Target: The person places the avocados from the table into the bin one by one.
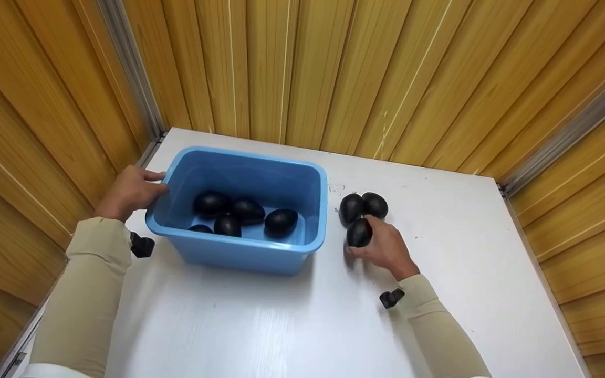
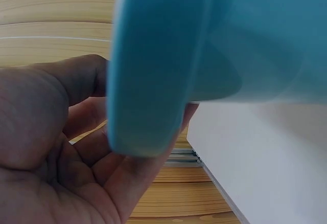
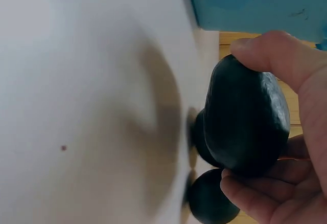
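My right hand [image 1: 385, 247] holds a dark, egg-shaped avocado [image 1: 359, 232] between thumb and fingers. In the right wrist view this avocado [image 3: 245, 116] hangs over the white tabletop, its shadow falling beside it. Just beyond it, two more avocados [image 1: 352, 209] lie side by side on the table. On the left, a blue plastic bin [image 1: 239, 257] has several avocados [image 1: 281, 223] on its floor. My left hand [image 1: 133, 191] grips the bin's left rim. In the left wrist view the thumb [image 2: 84, 78] is on one side of the rim [image 2: 148, 81] and fingers reach beneath it.
The white table [image 1: 260, 325] ends at a wood-plank wall [image 1: 308, 73] behind, with more planks at both sides. Metal strips [image 1: 134, 68] run up the corners. A small black device [image 1: 392, 298] sits at each wrist, below beige sleeves.
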### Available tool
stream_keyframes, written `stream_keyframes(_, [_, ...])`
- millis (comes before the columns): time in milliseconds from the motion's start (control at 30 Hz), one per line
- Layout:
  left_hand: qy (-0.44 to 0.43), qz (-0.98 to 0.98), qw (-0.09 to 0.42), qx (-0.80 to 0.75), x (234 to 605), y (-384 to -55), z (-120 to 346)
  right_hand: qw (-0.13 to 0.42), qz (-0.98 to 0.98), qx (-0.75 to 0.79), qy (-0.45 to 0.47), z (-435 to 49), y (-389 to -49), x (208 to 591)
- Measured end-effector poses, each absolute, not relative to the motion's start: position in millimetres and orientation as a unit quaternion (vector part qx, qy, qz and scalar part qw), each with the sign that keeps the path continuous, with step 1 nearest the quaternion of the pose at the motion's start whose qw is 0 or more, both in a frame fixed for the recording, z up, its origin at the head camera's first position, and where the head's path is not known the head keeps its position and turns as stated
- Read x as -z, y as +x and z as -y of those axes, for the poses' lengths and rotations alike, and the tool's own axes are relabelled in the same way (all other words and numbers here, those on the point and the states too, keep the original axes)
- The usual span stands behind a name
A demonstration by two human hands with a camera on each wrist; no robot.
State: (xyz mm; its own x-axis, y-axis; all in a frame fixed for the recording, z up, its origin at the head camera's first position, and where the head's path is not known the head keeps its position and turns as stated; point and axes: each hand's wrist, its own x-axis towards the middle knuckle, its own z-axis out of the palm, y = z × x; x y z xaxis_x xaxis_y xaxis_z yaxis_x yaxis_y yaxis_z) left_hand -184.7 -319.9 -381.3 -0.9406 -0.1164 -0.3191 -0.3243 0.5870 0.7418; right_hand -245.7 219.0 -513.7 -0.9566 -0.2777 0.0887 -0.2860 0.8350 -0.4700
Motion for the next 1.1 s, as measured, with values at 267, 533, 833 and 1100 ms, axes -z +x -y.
stream_keyframes(267, [-0.121,-0.884,0.118,-0.435,381,-185,320,0.038,0.955,-0.242,0.168,-212,-236,483])
stream_keyframes(533, [-0.117,-0.885,0.118,-0.434,380,-183,320,0.082,0.943,-0.247,0.210,-205,-223,455])
stream_keyframes(833, [-0.118,-0.886,0.121,-0.432,379,-182,320,0.121,0.923,-0.264,0.253,-199,-218,428])
stream_keyframes(1100, [-0.115,-0.884,0.121,-0.436,379,-182,319,0.120,0.915,-0.273,0.273,-195,-215,413])
